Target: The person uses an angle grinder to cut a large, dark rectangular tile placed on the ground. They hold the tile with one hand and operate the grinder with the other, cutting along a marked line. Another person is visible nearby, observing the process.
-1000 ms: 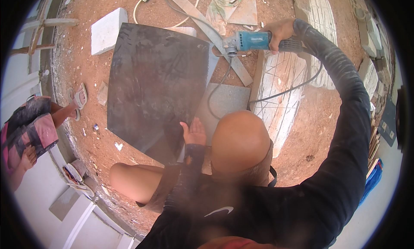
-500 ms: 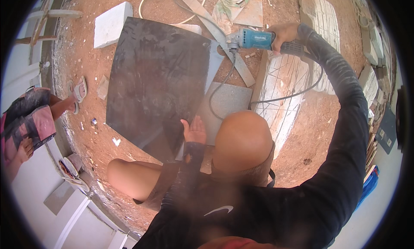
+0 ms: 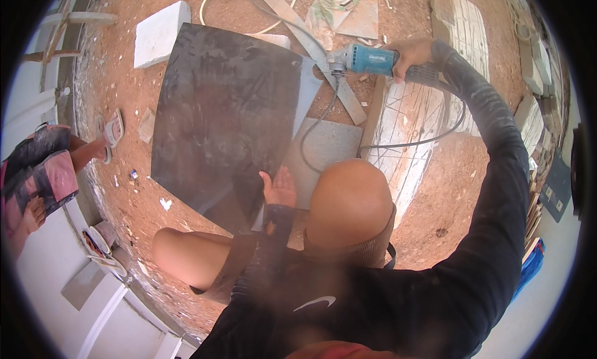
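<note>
A large dark stone-like slab (image 3: 217, 123) lies over light grey boards (image 3: 329, 147) on the dirt ground. My right hand (image 3: 411, 55) is wrapped round a teal angle grinder (image 3: 370, 59); its disc is at the slab's upper right edge, over a long grey strip (image 3: 345, 98), and its black cord loops downward. My left hand (image 3: 278, 186) is open beside the slab's lower right edge, fingers stretched out and thumb apart; whether it presses on the slab I cannot tell. My bare knee (image 3: 348, 203) is just right of that hand. A dusty haze hangs around it.
At the left, another person in pink and black (image 3: 37, 179) stands in sandals, one hand low. A white block (image 3: 163, 32) lies at the upper left, scored white blocks (image 3: 404, 160) at the right, a crumpled plastic bag (image 3: 326, 17) above. A wall with sandals beside it runs along the left.
The grinder in my right hand has shifted slightly rightward, and the view has moved a little. The haze near the slab's right edge looks thicker. My left hand stays open at the same edge.
</note>
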The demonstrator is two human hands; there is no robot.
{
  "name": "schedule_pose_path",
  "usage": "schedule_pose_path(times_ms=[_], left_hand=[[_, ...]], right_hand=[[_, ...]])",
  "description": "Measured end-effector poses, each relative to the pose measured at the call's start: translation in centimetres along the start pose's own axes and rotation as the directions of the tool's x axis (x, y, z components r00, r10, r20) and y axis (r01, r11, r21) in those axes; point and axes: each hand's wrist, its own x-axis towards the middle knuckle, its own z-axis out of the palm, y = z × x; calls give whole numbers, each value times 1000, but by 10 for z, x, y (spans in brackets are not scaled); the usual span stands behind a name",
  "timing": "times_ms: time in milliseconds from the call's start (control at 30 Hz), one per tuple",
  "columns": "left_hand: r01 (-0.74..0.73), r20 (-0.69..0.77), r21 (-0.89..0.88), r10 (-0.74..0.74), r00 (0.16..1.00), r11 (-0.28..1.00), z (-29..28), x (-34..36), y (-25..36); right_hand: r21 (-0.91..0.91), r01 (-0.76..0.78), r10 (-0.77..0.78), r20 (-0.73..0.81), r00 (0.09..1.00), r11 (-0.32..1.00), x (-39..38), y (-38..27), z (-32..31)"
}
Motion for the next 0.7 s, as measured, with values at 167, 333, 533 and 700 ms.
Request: schedule_pose_path(times_ms=[167,333,533,700], left_hand=[[-13,18,0,13,1000,1000,0,0,-1],[-23,20,-1,23,1000,1000,3,-1,-2],[-26,17,-4,26,1000,1000,6,-4,-2],[-19,-5,-25,19,1000,999,5,-2,-3]], right_hand=[[6,-44,44,-36,998,999,-6,-7,3],[19,-34,35,-26,999,999,-1,3,3],[30,-48,48,14,999,998,-5,-4,6],[-31,-12,12,19,1000,999,-4,-6,4]])
